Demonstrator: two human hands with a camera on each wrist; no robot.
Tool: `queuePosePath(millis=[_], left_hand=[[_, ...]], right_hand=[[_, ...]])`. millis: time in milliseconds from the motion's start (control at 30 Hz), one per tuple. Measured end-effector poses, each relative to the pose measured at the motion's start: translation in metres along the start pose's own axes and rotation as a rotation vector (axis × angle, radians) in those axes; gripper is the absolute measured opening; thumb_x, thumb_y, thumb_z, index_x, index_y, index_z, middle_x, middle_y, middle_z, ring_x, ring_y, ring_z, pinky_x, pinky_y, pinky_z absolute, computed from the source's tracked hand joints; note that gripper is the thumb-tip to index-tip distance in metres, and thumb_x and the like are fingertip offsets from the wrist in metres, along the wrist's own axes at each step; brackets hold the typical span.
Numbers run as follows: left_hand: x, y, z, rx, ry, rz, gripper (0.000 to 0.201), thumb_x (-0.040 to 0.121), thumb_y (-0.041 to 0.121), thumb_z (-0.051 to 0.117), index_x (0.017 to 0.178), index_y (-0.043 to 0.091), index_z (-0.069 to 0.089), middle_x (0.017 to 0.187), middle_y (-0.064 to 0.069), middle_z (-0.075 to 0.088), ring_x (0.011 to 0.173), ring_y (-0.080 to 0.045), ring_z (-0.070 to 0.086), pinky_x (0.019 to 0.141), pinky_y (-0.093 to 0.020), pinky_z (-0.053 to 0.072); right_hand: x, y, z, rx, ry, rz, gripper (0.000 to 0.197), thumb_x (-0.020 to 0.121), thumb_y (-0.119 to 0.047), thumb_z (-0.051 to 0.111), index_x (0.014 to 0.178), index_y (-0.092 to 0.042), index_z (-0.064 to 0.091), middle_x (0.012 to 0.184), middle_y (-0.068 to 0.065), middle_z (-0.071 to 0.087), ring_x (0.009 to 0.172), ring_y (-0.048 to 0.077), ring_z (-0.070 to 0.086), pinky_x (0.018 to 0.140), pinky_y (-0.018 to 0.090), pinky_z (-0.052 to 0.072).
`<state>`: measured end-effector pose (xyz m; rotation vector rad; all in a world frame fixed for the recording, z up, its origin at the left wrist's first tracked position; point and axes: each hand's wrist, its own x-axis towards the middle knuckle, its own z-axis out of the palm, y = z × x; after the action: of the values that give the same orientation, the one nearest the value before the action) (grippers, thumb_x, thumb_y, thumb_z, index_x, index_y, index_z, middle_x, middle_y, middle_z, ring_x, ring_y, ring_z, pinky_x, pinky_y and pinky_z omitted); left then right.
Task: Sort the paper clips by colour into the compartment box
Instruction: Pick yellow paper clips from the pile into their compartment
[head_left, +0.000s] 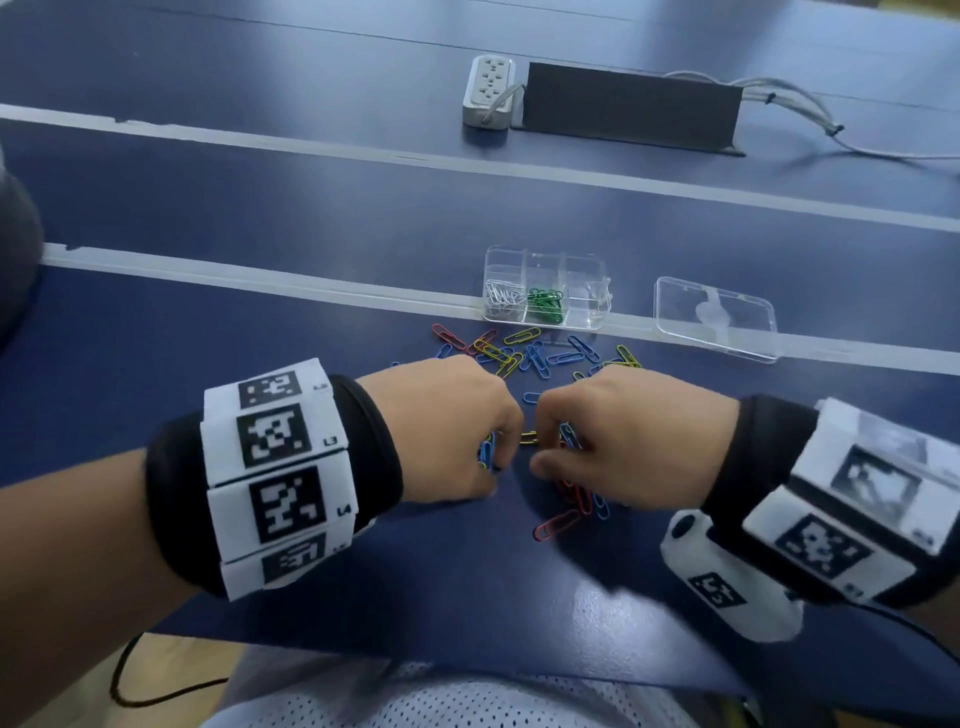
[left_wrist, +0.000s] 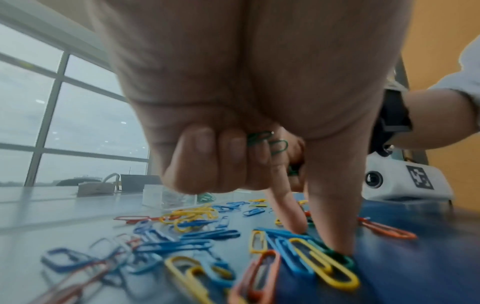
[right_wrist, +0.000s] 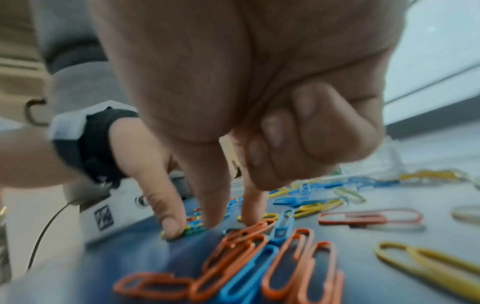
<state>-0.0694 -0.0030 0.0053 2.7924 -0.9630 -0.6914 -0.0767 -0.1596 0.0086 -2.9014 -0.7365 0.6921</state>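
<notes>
My left hand (left_wrist: 233, 102) curls round green clips (left_wrist: 270, 142), its finger and thumb down in the pile (head_left: 535, 358). My right hand (head_left: 628, 441), fingers curled, pokes at clips on the bench (head_left: 311, 322).

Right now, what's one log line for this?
left hand: holds green paper clips | right hand: fingertips on pile | clear compartment box: white, green sorted
</notes>
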Motion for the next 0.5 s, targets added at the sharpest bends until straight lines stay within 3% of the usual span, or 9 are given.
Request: queuePosePath(millis=[100, 200, 367, 433, 500], left_hand=[[0.000, -0.008, -0.003, 0.025, 0.004, -0.040, 0.023, 0.074, 0.042, 0.066, 0.094, 0.031, 0.064, 0.067, 0.012, 0.042, 0.079, -0.013, 0.042, 0.082, -0.032, 0.051], [-0.003, -0.011, -0.005, 0.038, -0.010, -0.079, 0.028, 0.071, 0.050, 0.067, 0.092, 0.031, 0.063, 0.072, 0.012, 0.043, 0.084, -0.015, 0.045, 0.084, -0.033, 0.051], [-0.006, -0.004, -0.004, 0.073, -0.012, -0.066, 0.010, 0.078, 0.035, 0.058, 0.083, 0.029, 0.065, 0.069, 0.010, 0.047, 0.090, -0.019, 0.057, 0.078, -0.031, 0.053], [-0.006, 0.000, -0.002, 0.110, -0.022, -0.079, 0.006, 0.078, 0.030, 0.055, 0.077, 0.026, 0.059, 0.079, 0.008, 0.052, 0.093, -0.024, 0.060, 0.075, -0.031, 0.052], [-0.003, 0.002, 0.000, 0.166, -0.018, -0.097, 0.013, 0.078, 0.028, 0.053, 0.082, 0.018, 0.060, 0.090, 0.002, 0.059, 0.089, -0.027, 0.060, 0.071, -0.031, 0.050]], right_hand=[[-0.003, -0.006, -0.002, -0.102, 0.010, -0.012, 0.027, 0.084, -0.042, 0.054, 0.094, -0.019, 0.066, 0.082, 0.003, 0.059, 0.090, 0.029, 0.059, 0.077, 0.036, 0.052], [-0.003, -0.007, -0.002, -0.117, 0.010, -0.017, 0.024, 0.084, -0.040, 0.054, 0.087, -0.019, 0.064, 0.076, 0.002, 0.051, 0.088, 0.030, 0.060, 0.068, 0.030, 0.047], [0.001, -0.012, 0.005, -0.173, 0.056, -0.033, 0.021, 0.079, -0.035, 0.051, 0.070, -0.015, 0.051, 0.060, -0.001, 0.036, 0.073, 0.033, 0.052, 0.052, 0.025, 0.034], [0.002, -0.012, 0.006, -0.172, 0.091, -0.044, 0.023, 0.080, -0.034, 0.048, 0.066, -0.016, 0.044, 0.060, 0.000, 0.035, 0.072, 0.033, 0.048, 0.054, 0.026, 0.035], [0.002, -0.009, 0.004, -0.130, 0.131, -0.051, 0.019, 0.081, -0.035, 0.046, 0.078, -0.017, 0.052, 0.066, 0.001, 0.042, 0.078, 0.033, 0.053, 0.060, 0.030, 0.042]])
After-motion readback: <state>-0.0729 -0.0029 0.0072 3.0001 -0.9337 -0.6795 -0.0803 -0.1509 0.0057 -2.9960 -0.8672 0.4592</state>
